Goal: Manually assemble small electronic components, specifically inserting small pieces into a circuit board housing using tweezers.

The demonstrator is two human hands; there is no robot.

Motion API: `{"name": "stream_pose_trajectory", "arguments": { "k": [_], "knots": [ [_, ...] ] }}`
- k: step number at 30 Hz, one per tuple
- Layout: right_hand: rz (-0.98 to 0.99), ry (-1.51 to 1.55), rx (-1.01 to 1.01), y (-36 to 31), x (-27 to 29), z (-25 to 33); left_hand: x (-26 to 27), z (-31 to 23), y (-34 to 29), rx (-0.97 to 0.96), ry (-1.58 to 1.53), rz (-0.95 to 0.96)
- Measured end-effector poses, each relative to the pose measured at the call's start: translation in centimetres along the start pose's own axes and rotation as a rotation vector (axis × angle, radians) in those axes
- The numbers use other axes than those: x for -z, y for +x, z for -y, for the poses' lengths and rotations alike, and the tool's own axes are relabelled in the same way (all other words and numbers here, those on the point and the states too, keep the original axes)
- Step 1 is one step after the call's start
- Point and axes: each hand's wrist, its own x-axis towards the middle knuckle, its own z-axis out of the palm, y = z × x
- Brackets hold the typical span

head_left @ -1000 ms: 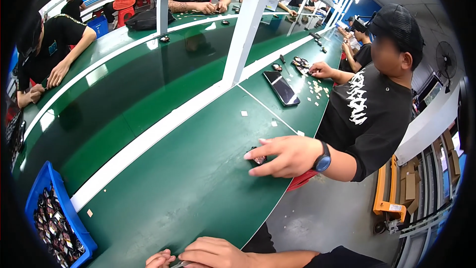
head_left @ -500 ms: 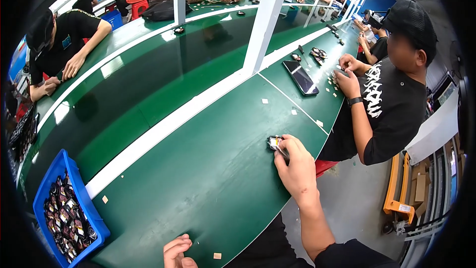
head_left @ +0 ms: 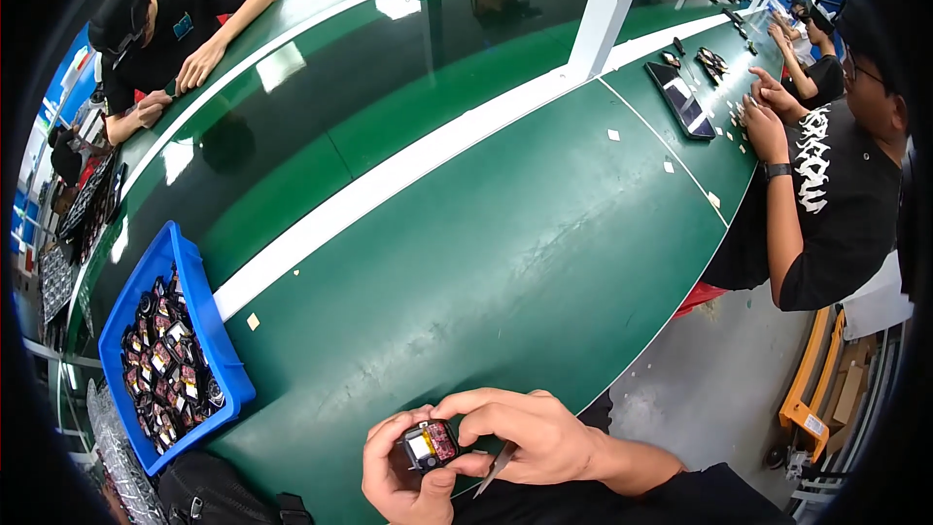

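A small open black electronic device (head_left: 431, 444) is held between my two hands, low above the table's near edge. Inside it show a dark red circuit board, a silvery-white block and a strip of yellow tape. My left hand (head_left: 397, 474) is closed round its left side, thumb below and fingers above. My right hand (head_left: 535, 437) pinches its right edge with the index finger and thumb. A thin pointed metal tool (head_left: 498, 468), perhaps tweezers, juts out from under the right hand's fingers; the palm hides part of it.
A blue bin (head_left: 234, 381) full of similar open devices stands at the left, beside a black bag (head_left: 209, 491). Small pale squares dot the green table (head_left: 486, 282). A phone (head_left: 680, 102) lies farther right near a seated co-worker (head_left: 846, 175). A white post (head_left: 607, 10) rises from the bench.
My right hand has brought the device from the table back toward me, and my left hand has closed on it as well. The view has shifted, so the bin shows more fully.
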Motion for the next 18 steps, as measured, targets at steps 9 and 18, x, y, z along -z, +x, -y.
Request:
{"name": "stream_pose_trajectory", "arguments": {
  "k": [9, 18],
  "knots": [
    [0.017, -0.07, -0.02, -0.2, -0.2, -0.1, 0.2, -0.7, 0.7, -0.031, -0.101, -0.015],
    [-0.084, -0.338, 0.151, 0.0, -1.4, -0.9, 0.8, 0.2, 1.2, -0.006, -0.153, -0.069]
  ]
}}
